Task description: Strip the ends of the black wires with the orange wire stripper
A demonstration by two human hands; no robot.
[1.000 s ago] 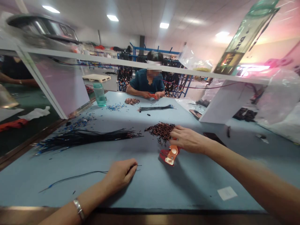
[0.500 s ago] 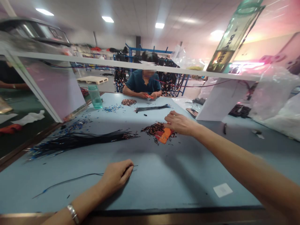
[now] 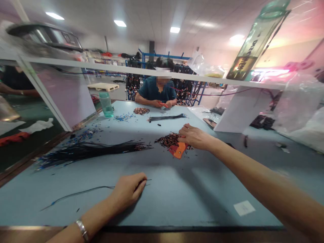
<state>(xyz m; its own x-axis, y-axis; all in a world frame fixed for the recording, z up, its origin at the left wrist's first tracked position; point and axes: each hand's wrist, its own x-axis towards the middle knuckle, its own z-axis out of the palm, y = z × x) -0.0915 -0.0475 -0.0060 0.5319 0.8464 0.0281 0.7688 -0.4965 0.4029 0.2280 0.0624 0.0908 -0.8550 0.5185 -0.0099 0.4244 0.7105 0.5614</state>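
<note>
The right hand point(image 3: 194, 136), grip around the orange tool point(image 3: 180, 150), has moved to the dark pile point(image 3: 166, 139), seemingly leaving the left hand's point(image 3: 130, 189) pinched wire point(image 3: 76, 193) waiting.

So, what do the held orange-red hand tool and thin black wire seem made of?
Orange-red hand tool: perhaps smooth plastic or painted metal, judging by even, bright colour. Thin black wire: likely matte plastic-coated, given its dull surface and gentle curve.
</note>
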